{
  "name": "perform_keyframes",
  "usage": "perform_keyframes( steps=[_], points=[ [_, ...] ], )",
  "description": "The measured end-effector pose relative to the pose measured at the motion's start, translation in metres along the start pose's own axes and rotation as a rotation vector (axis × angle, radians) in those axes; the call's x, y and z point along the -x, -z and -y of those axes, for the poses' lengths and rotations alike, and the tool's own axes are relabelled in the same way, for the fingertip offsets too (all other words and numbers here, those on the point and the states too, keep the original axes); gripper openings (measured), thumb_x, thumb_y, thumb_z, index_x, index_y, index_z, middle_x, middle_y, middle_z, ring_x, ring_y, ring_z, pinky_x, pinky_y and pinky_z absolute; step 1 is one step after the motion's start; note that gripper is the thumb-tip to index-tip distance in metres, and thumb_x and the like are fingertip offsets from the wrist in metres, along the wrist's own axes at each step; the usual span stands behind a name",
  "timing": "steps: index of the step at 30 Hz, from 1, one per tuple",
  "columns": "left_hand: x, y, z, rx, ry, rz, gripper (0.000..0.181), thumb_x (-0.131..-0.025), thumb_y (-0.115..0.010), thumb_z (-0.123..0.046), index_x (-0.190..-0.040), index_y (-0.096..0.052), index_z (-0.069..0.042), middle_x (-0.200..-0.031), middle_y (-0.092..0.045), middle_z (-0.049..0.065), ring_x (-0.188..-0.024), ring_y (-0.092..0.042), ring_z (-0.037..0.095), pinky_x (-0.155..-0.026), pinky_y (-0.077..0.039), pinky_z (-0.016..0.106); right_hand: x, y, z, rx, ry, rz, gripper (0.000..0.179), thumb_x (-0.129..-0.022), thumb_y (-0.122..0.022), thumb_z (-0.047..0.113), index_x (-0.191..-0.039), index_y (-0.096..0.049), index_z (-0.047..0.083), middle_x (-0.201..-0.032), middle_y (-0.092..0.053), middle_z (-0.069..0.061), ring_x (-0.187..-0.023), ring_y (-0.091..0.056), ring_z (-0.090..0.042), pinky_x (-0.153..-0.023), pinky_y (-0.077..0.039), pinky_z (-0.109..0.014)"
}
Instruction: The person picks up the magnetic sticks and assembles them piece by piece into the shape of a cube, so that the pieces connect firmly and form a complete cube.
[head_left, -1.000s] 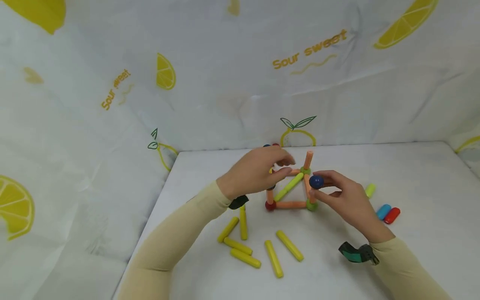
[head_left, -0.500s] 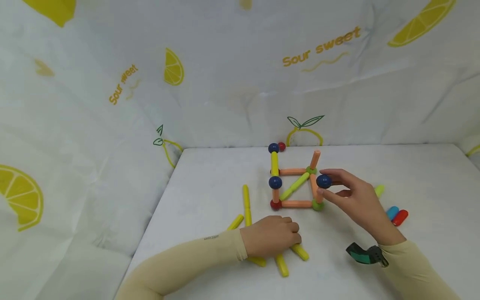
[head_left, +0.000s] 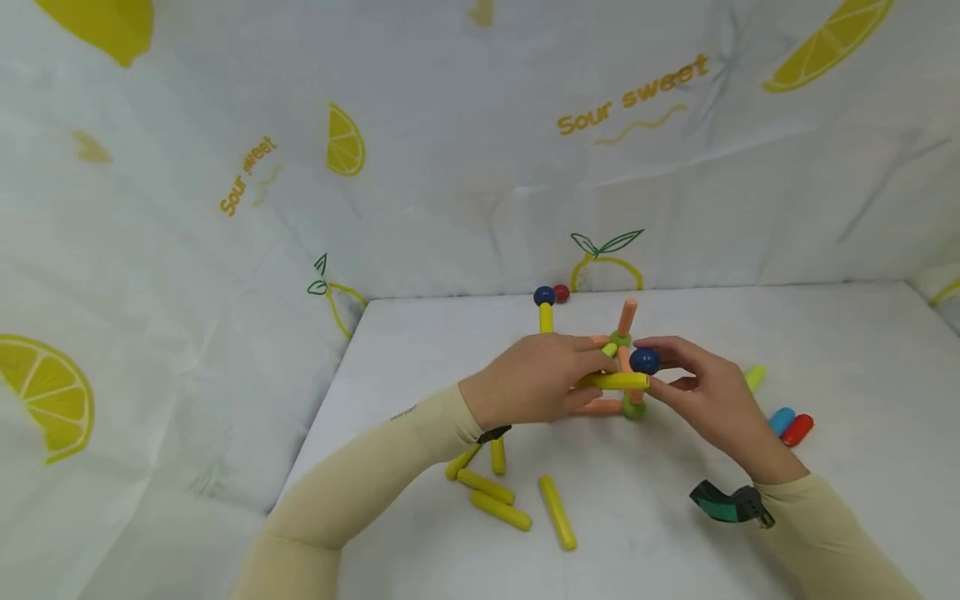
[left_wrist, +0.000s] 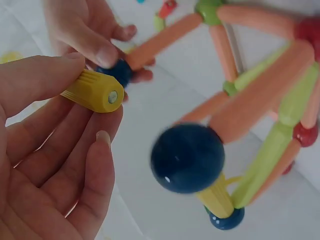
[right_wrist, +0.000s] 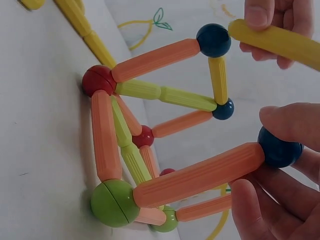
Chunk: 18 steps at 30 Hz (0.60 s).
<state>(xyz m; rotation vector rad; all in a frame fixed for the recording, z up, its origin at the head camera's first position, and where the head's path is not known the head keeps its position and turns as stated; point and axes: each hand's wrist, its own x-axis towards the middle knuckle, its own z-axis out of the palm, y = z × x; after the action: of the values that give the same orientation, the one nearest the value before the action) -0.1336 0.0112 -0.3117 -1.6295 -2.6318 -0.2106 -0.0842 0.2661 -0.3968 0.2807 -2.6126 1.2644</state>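
Note:
A magnetic stick-and-ball frame stands towards the back of the table, built of orange sticks [right_wrist: 157,60], light green sticks [right_wrist: 135,90] and balls. My left hand [head_left: 551,379] pinches a yellow magnetic stick [head_left: 621,381] level across the front of the frame. In the right wrist view that stick's end is right at the blue ball [right_wrist: 213,40] on the left front upright. My right hand [head_left: 697,383] grips another blue ball [head_left: 644,360] on top of the right front upright, which rises from a green ball [right_wrist: 115,202]. The left hand hides part of the frame in the head view.
Several loose yellow sticks [head_left: 557,512] lie in front of the frame. To its right are a blue stick [head_left: 782,419], a red stick [head_left: 798,429] and a light green one [head_left: 755,377]. Behind the table hangs a lemon-printed white sheet [head_left: 450,167].
From above the frame, my left hand went down to the loose sticks, picked up a yellow one and brought it back to the frame. My right hand keeps hold of the blue ball.

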Motion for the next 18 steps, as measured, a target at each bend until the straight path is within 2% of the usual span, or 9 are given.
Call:
perform_keyframes(
  steps=[5, 9, 13, 16, 18],
  points=[
    [-0.007, 0.000, 0.010, -0.016, 0.056, 0.011, 0.031, -0.105, -0.072, -0.027, -0.135, -0.074, -0.019, -0.113, -0.075, -0.006, -0.076, -0.060, 0.005, -0.068, -0.047, 0.013, 0.000, -0.001, -0.002, 0.012, -0.015, 0.007, 0.045, -0.100, -0.081, 0.032, -0.141, -0.068, 0.021, -0.120, -0.078, -0.006, -0.100, -0.058, 0.015, -0.078, -0.055, -0.008],
    [-0.010, -0.001, 0.014, -0.026, 0.073, 0.021, 0.030, -0.105, -0.072, -0.026, -0.134, -0.075, -0.018, -0.112, -0.075, -0.005, -0.077, -0.060, 0.007, -0.069, -0.048, 0.016, -0.001, 0.000, -0.002, 0.019, -0.017, -0.004, 0.045, -0.100, -0.081, 0.033, -0.141, -0.068, 0.022, -0.120, -0.078, -0.006, -0.101, -0.062, 0.008, -0.078, -0.055, -0.009],
    [-0.010, -0.003, 0.017, -0.041, 0.114, 0.045, 0.029, -0.104, -0.073, -0.026, -0.132, -0.076, -0.018, -0.112, -0.076, -0.005, -0.081, -0.062, 0.009, -0.072, -0.050, 0.018, -0.001, 0.000, -0.002, 0.023, -0.021, 0.000, 0.045, -0.099, -0.081, 0.034, -0.141, -0.068, 0.022, -0.121, -0.078, -0.007, -0.102, -0.061, 0.009, -0.078, -0.055, -0.009],
    [-0.010, -0.004, 0.019, -0.042, 0.134, 0.050, 0.030, -0.104, -0.073, -0.026, -0.133, -0.077, -0.018, -0.114, -0.076, -0.004, -0.083, -0.063, 0.009, -0.074, -0.051, 0.018, -0.001, 0.000, -0.001, 0.032, -0.026, 0.007, 0.046, -0.100, -0.081, 0.034, -0.142, -0.068, 0.021, -0.123, -0.077, -0.009, -0.105, -0.066, 0.000, -0.078, -0.054, -0.009],
    [-0.010, -0.005, 0.020, -0.048, 0.134, 0.046, 0.030, -0.104, -0.073, -0.027, -0.133, -0.077, -0.018, -0.113, -0.075, -0.005, -0.082, -0.062, 0.009, -0.074, -0.051, 0.018, -0.001, -0.001, -0.001, 0.038, -0.029, 0.008, 0.046, -0.100, -0.080, 0.033, -0.143, -0.067, 0.021, -0.124, -0.077, -0.010, -0.107, -0.069, -0.014, -0.079, -0.054, -0.009]
  ],
)
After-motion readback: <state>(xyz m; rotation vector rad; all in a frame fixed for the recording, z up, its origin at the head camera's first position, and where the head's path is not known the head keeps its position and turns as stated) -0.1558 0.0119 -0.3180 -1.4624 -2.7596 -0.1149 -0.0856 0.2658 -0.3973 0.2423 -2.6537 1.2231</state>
